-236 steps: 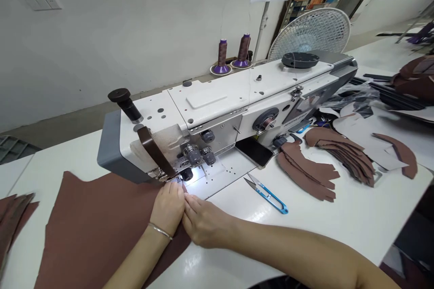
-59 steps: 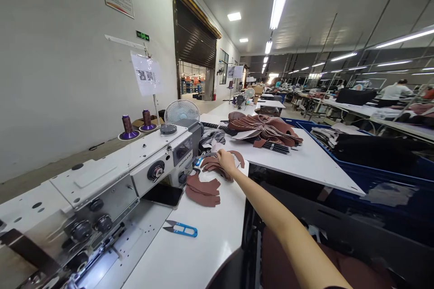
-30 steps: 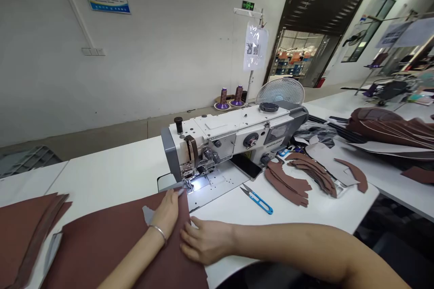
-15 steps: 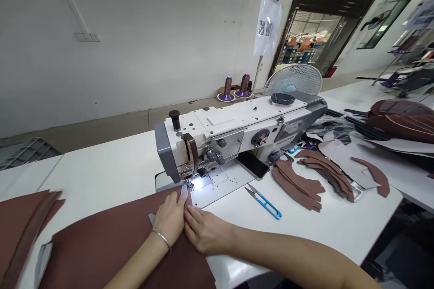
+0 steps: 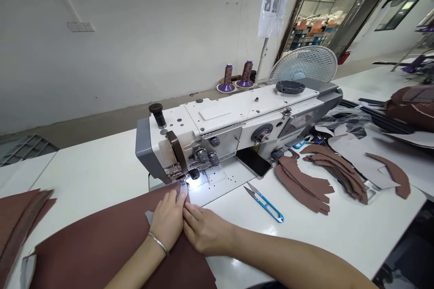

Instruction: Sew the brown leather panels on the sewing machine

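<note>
Two hands (image 5: 167,217), one bracelet (image 5: 158,242), one white sewing machine (image 5: 224,119), two brown thread spools (image 5: 228,74), one phone (image 5: 254,161)

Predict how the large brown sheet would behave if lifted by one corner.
The brown sheet would probably sag, since it looks broad and thin. It likely won't roll or tip, lying spread across the white table.

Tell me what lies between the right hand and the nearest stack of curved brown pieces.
In the head view, blue-handled thread snips lie on the white tabletop between the right hand and that stack.
</note>
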`<action>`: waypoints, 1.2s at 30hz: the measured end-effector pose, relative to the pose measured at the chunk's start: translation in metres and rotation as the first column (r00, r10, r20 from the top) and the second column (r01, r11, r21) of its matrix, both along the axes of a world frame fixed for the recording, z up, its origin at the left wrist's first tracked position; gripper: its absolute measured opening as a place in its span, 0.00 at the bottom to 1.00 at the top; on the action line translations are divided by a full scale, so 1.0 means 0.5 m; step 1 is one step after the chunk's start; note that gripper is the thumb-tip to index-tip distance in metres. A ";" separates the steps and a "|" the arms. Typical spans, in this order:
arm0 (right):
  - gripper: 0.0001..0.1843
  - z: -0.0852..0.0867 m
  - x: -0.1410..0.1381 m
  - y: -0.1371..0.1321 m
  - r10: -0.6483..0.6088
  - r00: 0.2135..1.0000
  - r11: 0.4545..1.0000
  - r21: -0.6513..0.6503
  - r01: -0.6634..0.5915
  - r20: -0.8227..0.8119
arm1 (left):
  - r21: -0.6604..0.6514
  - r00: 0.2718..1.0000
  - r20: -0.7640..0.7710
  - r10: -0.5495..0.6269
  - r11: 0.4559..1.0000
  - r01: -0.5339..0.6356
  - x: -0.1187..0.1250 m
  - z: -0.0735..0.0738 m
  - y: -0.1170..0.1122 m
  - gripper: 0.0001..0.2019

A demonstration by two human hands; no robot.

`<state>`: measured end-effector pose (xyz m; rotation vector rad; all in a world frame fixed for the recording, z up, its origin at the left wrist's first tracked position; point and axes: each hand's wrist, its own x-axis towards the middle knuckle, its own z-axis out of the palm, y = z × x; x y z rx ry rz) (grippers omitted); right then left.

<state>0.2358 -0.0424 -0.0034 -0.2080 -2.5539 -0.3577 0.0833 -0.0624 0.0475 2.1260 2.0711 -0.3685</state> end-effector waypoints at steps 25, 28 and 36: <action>0.11 0.006 0.013 -0.002 0.075 0.997 0.997 0.001 -0.075 -0.034 | 0.231 0.980 -0.146 -0.139 0.958 0.170 0.039 -0.050 -0.045 0.18; 0.12 0.006 0.012 0.002 0.063 0.998 0.998 0.001 -0.063 -0.015 | 0.240 0.974 -0.154 -0.167 0.950 0.201 0.031 -0.057 -0.037 0.18; 0.12 -0.002 -0.003 0.032 0.060 0.997 0.998 0.011 -0.059 -0.046 | 0.513 0.943 -0.241 -0.231 0.794 0.326 0.002 -0.099 -0.005 0.14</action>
